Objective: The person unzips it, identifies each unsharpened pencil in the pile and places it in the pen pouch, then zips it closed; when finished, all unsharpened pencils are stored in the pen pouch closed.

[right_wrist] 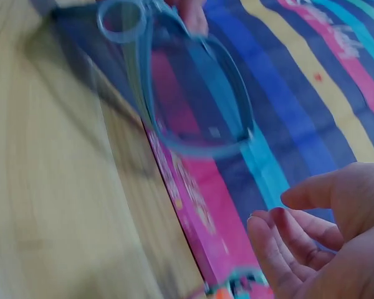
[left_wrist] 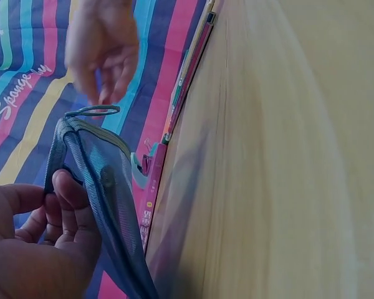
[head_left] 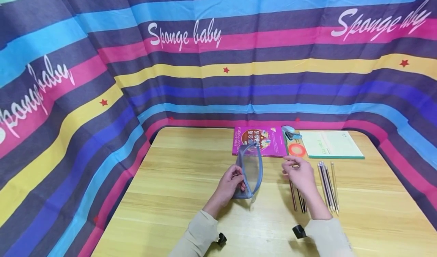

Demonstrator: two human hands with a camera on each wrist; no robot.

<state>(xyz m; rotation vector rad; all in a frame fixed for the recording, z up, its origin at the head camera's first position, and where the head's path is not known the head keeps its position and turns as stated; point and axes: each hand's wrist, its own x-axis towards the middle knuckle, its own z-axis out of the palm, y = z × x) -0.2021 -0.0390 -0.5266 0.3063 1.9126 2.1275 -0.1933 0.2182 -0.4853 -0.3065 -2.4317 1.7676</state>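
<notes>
One table (head_left: 184,166); one pouch (head_left: 252,169) in left hand (head_left: 228,184)

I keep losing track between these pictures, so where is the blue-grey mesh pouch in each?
Head: the mesh pouch is below and right of centre, in the left hand.
Left wrist: pouch left of centre, running to the bottom edge.
Right wrist: pouch at the top, left of centre.
Shared landmark: the purple book.
</notes>
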